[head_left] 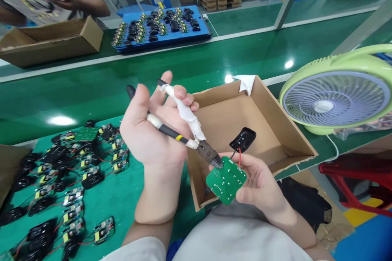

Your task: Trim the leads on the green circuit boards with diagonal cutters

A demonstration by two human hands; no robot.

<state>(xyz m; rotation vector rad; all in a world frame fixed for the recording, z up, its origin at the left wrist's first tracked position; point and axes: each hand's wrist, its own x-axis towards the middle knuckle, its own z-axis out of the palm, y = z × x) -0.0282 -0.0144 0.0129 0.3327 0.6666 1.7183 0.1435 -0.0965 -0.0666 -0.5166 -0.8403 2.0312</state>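
My left hand [162, 130], palm up, is closed around a pair of diagonal cutting pliers [210, 153] with black handles partly wrapped in white tape. The plier jaws touch the upper left part of a green circuit board [226, 180], solder side up. My right hand [259, 179] pinches that board by its right edge, thumb on top. A red wire and a dark wire run from the board to a glossy black plastic piece [244, 139] above my right fingers. Both hands are over the near left side of an open cardboard box [229, 114].
Several wired boards and black parts [73, 195] cover the green mat at left. A green fan [333, 94] stands right of the box. Beyond the bench lie a blue tray [196, 36] of similar parts and another cardboard box [52, 45]. A co-worker [70, 0] holds a green board.
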